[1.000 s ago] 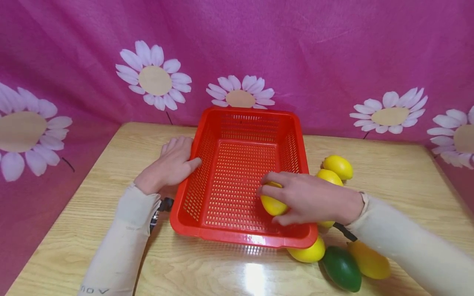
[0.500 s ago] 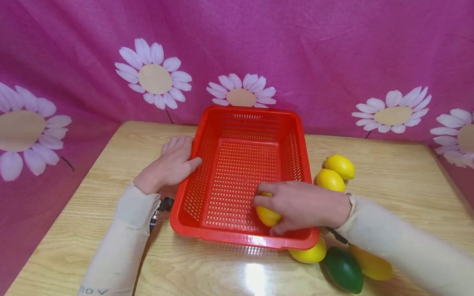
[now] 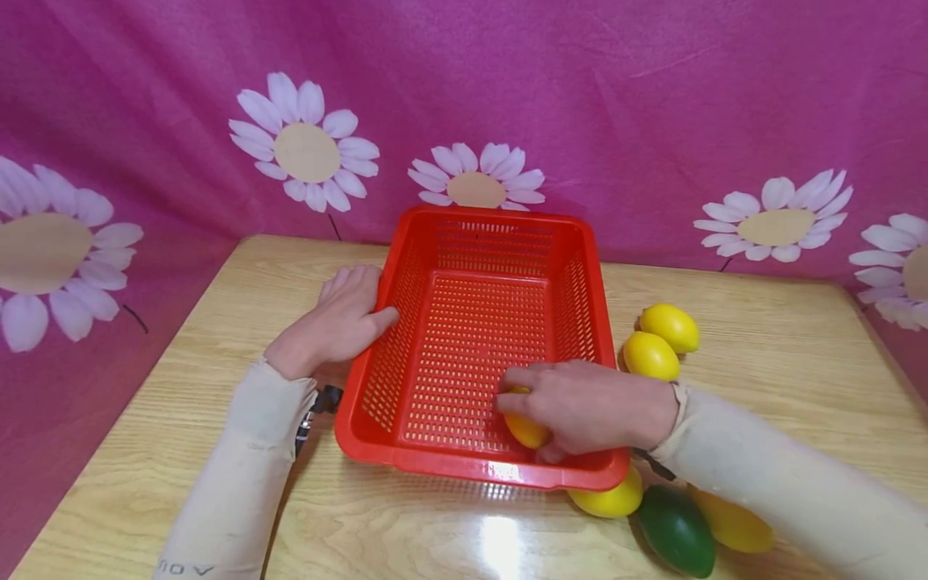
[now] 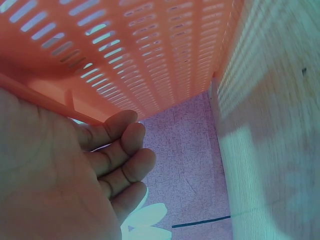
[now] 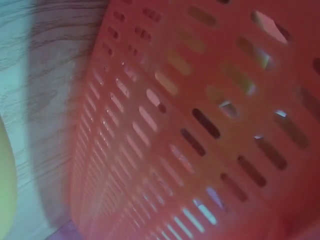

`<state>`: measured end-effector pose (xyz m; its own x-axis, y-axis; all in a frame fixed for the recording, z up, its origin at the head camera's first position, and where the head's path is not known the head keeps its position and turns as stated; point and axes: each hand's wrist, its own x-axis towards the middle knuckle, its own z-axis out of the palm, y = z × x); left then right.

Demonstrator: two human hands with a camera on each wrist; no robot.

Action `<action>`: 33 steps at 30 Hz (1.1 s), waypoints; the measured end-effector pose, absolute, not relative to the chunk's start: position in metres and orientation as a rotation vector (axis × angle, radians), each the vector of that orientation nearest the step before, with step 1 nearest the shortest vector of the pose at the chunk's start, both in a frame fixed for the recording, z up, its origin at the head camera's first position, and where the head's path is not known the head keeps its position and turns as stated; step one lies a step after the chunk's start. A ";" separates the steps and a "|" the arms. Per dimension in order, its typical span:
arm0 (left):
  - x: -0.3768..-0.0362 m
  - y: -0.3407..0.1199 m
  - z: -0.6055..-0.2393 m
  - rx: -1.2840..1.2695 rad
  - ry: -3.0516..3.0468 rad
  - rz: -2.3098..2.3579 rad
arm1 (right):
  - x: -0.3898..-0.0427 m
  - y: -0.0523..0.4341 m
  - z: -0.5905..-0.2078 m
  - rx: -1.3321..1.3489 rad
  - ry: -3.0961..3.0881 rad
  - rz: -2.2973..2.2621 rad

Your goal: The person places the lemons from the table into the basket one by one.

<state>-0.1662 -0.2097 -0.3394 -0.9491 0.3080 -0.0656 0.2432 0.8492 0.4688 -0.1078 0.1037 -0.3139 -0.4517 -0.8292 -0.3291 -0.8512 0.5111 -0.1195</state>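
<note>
1 lemon (image 3: 525, 428) in basket (image 3: 478, 221); 5 fruits (image 3: 651, 355) right of it.

Only legible text: small dark letters on the left sleeve (image 3: 217, 515), near bottom edge of head view, upside down to the cam, approx. "VOU"; last char cut off, can't confirm. Basket (image 3: 406, 242), fruit, backdrop & counter: no print, labels, nos. or signs.

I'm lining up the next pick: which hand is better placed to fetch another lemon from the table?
Probably the right hand: it holds a lemon low inside the red basket, and the loose lemons lie on its side. The left hand rests against the basket's opposite wall.
</note>
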 end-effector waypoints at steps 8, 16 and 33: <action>-0.164 -0.208 -0.338 0.418 2.875 0.726 | -0.107 0.100 -0.318 -1.428 2.394 0.134; -0.164 -0.206 -0.337 0.418 2.872 0.727 | -0.106 0.099 -0.320 -1.463 2.378 0.144; -0.163 -0.207 -0.337 0.399 2.855 0.764 | -0.108 0.104 -0.308 -1.396 2.405 0.127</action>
